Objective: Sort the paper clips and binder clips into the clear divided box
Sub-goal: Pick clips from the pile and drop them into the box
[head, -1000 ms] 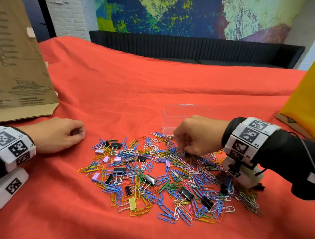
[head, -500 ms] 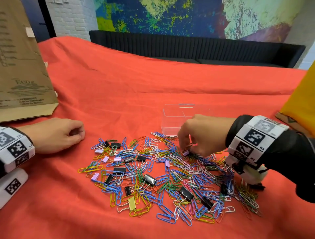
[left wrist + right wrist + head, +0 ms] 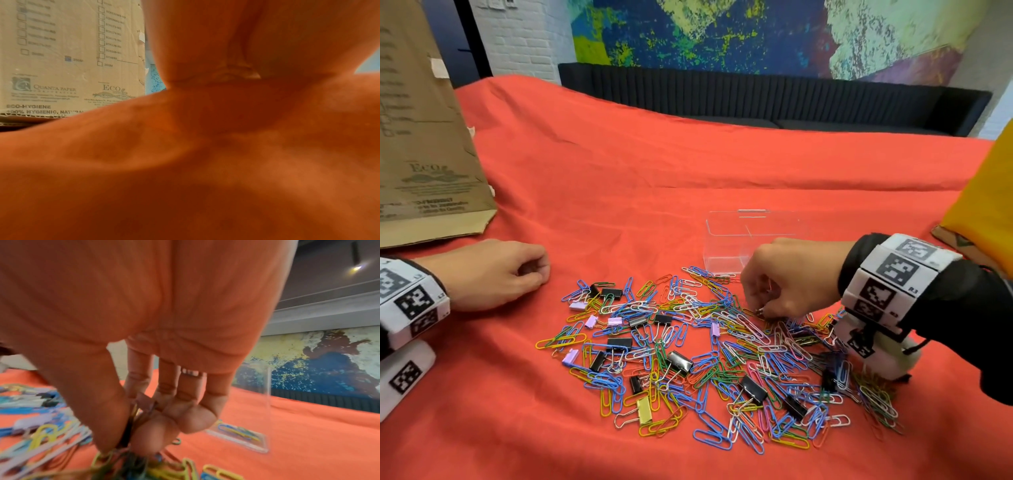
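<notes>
A heap of coloured paper clips [image 3: 739, 346] mixed with black binder clips [image 3: 679, 361] and lilac binder clips [image 3: 614, 321] lies on the red cloth. The clear divided box [image 3: 726, 246] stands just behind the heap. My right hand [image 3: 760, 310] is at the heap's far right part, in front of the box. The right wrist view shows the thumb and fingers of the right hand [image 3: 131, 439] pinching a small bunch of clips, blurred by motion. My left hand [image 3: 530, 277] rests on the cloth left of the heap, loosely curled and holding nothing.
A brown cardboard box [image 3: 424, 144] stands at the far left, close behind my left hand. A yellow bag [image 3: 986, 205] sits at the right edge. In the right wrist view the box wall [image 3: 267, 402] rises right of my fingers.
My right wrist has drifted a little to the right while the fingertips stay down in the heap, closing on clips. The left hand has not moved.
</notes>
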The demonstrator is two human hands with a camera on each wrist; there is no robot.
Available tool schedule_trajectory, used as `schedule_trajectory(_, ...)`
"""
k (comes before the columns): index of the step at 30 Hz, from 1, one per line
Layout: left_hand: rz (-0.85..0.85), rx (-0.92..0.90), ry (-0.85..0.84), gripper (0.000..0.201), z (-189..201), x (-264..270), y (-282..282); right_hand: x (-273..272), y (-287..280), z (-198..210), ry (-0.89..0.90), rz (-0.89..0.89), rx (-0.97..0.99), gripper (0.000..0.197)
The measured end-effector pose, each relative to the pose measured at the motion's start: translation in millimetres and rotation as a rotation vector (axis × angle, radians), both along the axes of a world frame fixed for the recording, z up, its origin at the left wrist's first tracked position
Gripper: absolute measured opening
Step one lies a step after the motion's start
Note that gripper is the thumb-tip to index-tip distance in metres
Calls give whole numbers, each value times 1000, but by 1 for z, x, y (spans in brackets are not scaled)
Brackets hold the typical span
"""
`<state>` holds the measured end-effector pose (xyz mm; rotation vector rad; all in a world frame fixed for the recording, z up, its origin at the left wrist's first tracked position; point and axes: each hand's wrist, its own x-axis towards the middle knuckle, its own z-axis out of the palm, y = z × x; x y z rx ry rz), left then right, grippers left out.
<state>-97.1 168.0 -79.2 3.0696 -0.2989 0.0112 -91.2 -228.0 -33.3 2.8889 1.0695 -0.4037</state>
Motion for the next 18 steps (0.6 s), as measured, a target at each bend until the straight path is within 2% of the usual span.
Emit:
schedule_trajectory(7, 7, -8, 4, 13, 0, -1, 0, 9, -11, 38, -92, -73, 191, 16)
schedule_trajectory(11, 13, -8, 3, 12, 2, -2, -3, 24, -2, 55, -290, -145, 395, 19)
schedule_trajectory(14, 20, -15, 16, 13, 3, -3, -4, 34, 14, 50, -398, -172, 386, 19)
schedule_trajectory(18, 22, -17, 22, 14, 6, -4, -6, 46, 30, 36, -408, -177, 317, 24)
